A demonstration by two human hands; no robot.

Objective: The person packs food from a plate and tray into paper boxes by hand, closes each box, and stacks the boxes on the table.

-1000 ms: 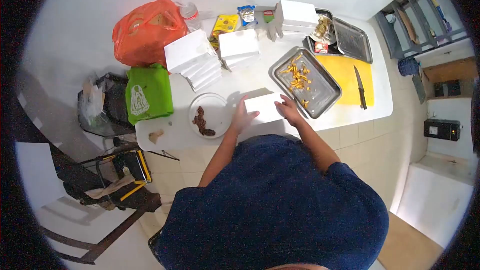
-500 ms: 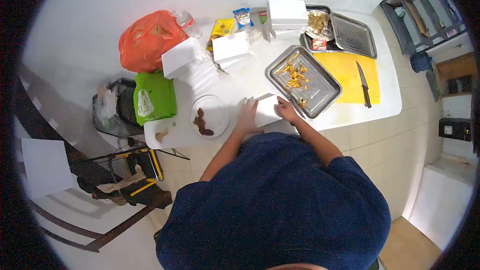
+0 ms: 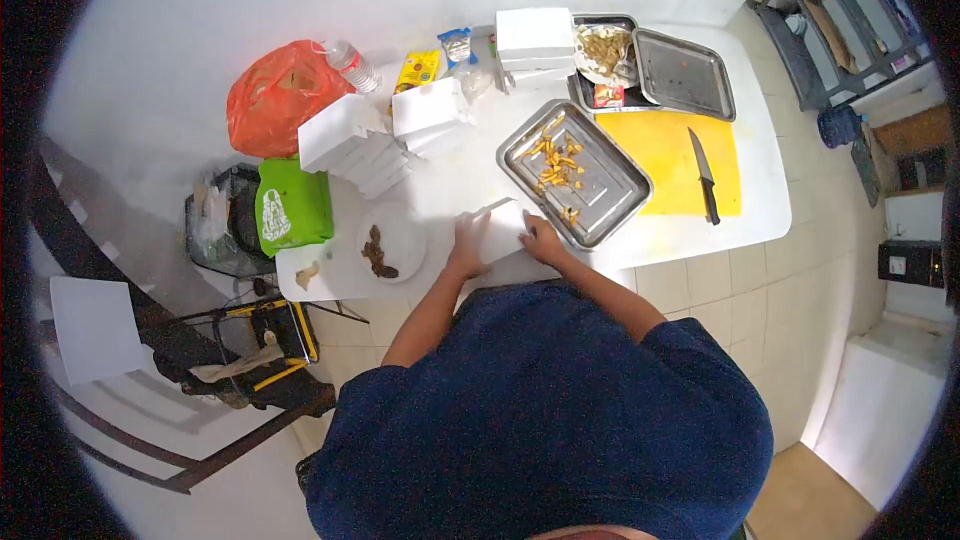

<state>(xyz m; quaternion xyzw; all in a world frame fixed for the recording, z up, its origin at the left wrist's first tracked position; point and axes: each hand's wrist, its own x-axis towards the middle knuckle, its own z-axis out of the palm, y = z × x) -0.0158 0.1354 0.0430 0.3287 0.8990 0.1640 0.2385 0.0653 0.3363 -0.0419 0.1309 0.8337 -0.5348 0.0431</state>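
A small white carton box [image 3: 503, 224] sits at the front edge of the table, between my two hands. My left hand [image 3: 467, 245] grips its left side, thumb toward the top face. At the right side of the box, my right hand [image 3: 542, 240] has its fingers curled against the edge. The lid looks closed; the contents are hidden. Just beyond my right hand lies a metal tray [image 3: 622, 198] holding cut yellow-orange strips of food [image 3: 558, 162]. To the left of my left hand is a clear round plate [image 3: 408, 252] with dark brown pieces [image 3: 376, 254].
White boxes [image 3: 345, 135] are stacked at the back left, with more boxes [image 3: 535, 38] at the back. A knife [image 3: 703, 175] lies on the yellow cutting board [image 3: 665, 145]. An orange plastic bag [image 3: 285, 98], a bottle [image 3: 352, 67] and a green bag [image 3: 293, 210] stand left.
The whole table has shifted left in view as the camera moved. Both hands stay on the white box, with the right hand still at its right edge.
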